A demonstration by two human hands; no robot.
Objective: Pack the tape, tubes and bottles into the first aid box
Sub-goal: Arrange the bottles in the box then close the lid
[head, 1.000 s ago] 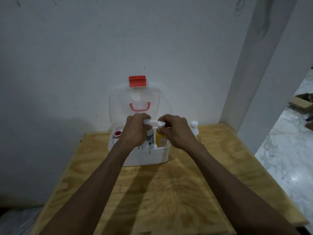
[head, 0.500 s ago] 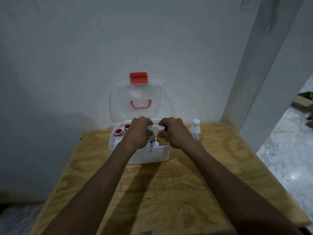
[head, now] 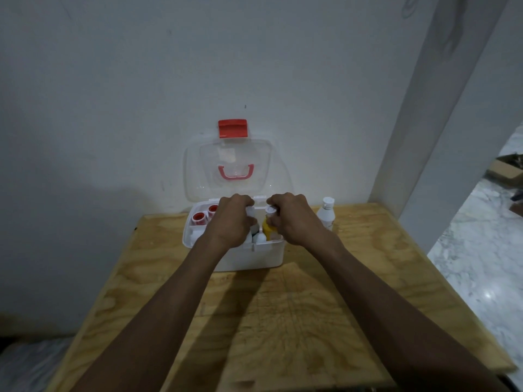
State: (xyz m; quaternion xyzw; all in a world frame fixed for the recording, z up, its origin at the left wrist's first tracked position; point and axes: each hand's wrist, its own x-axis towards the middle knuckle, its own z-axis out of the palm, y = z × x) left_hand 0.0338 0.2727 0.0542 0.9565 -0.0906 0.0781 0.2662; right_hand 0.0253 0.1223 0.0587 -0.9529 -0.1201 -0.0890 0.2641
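A white first aid box [head: 254,256] stands open at the table's far edge, its clear lid [head: 240,162] with a red latch leaning back against the wall. My left hand [head: 230,222] is inside the box, fingers curled round a white-capped bottle [head: 250,212]. My right hand [head: 294,219] grips a yellow bottle [head: 267,227] with a white cap, standing upright in the box. Two red-capped tubes [head: 205,215] sit in the box's left compartment. Another white cap [head: 260,238] shows near the front wall. A white bottle [head: 326,215] stands on the table just right of the box.
The plywood table [head: 283,321] reaches from the wall toward me, with its right edge beside a marble floor [head: 481,264]. A white pillar [head: 441,108] rises at the table's back right corner. A cardboard box [head: 506,171] lies on the floor far right.
Both hands have sunk a little lower into the box with their bottles. The camera view has shifted slightly, so the box sits a bit further right.
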